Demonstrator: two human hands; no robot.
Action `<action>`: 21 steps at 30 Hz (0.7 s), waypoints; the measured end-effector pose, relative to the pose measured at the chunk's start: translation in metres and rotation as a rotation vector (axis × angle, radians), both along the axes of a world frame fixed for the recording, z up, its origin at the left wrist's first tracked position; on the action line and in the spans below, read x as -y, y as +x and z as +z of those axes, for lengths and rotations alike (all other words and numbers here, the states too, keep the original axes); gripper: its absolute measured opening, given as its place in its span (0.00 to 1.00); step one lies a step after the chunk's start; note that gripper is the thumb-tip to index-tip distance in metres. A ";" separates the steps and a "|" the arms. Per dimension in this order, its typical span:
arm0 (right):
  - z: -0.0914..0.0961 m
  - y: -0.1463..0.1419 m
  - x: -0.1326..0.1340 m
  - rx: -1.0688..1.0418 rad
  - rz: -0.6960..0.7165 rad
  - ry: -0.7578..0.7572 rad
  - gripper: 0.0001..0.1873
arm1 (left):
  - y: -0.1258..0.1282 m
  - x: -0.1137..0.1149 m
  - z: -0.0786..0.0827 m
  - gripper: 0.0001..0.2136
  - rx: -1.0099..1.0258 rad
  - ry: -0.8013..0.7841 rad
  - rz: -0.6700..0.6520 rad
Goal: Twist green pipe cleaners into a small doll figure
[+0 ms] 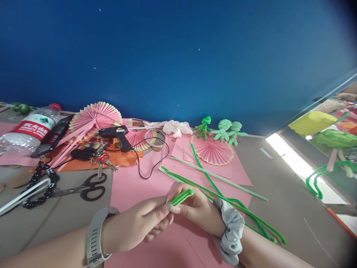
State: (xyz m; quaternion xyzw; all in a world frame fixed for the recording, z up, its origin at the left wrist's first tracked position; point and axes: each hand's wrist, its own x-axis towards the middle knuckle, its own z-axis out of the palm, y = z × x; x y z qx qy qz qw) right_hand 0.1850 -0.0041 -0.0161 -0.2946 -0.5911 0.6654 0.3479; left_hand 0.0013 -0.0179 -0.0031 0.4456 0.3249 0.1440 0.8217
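Note:
My left hand [139, 223], with a grey watch band on its wrist, and my right hand [195, 210], with a grey scrunchie on its wrist, meet over a pink paper sheet [131, 186]. Between their fingertips they pinch a short folded bright green pipe cleaner [182, 196]. Both thumbs press on it. Longer green pipe cleaners [223, 193] lie on the sheet just behind my right hand, some light green, some dark.
Black scissors [89, 189], keys [102, 159], a black glue gun [117, 134] with its cord, pink paper fans [95, 115], a water bottle [28, 130] and three green pipe-cleaner figures [223, 130] lie further back. A blue wall stands behind the table.

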 end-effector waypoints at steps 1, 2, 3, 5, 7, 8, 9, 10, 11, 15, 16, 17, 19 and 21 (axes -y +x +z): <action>0.000 -0.001 0.000 0.006 -0.016 0.000 0.06 | 0.001 0.000 -0.001 0.15 0.014 -0.006 0.005; 0.000 -0.001 0.000 0.008 -0.034 0.004 0.07 | 0.001 0.000 -0.002 0.14 0.025 -0.019 0.009; 0.000 -0.001 0.000 0.013 -0.051 0.012 0.06 | 0.002 0.000 -0.003 0.14 0.034 -0.035 0.008; -0.001 -0.001 0.000 0.032 -0.072 0.039 0.06 | 0.002 -0.001 -0.004 0.14 0.050 -0.063 0.002; -0.002 -0.001 0.000 0.046 -0.077 0.050 0.05 | 0.001 -0.003 -0.005 0.13 0.064 -0.079 -0.005; -0.003 0.000 0.000 0.051 -0.077 0.050 0.05 | 0.001 -0.003 -0.006 0.13 0.066 -0.085 -0.006; -0.003 0.000 0.001 0.058 -0.077 0.048 0.06 | 0.001 -0.003 -0.007 0.13 0.066 -0.092 -0.008; -0.004 0.000 0.001 0.069 -0.080 0.052 0.06 | 0.001 -0.004 -0.008 0.13 0.066 -0.098 -0.011; -0.004 0.001 0.002 0.085 -0.087 0.061 0.06 | 0.000 -0.004 -0.008 0.13 0.065 -0.104 -0.016; -0.003 0.002 0.002 0.118 -0.104 0.136 0.06 | 0.000 -0.004 -0.009 0.12 0.072 -0.116 -0.020; -0.003 0.002 0.002 0.120 -0.099 0.155 0.06 | 0.000 -0.004 -0.009 0.11 0.078 -0.117 -0.022; -0.003 0.002 0.001 0.124 -0.089 0.168 0.07 | 0.000 -0.004 -0.008 0.11 0.084 -0.115 -0.024; -0.002 0.002 0.001 0.134 -0.072 0.179 0.07 | 0.000 -0.004 -0.007 0.12 0.087 -0.109 -0.031; -0.002 0.002 0.000 0.142 -0.065 0.173 0.08 | 0.001 -0.003 -0.007 0.12 0.078 -0.098 -0.028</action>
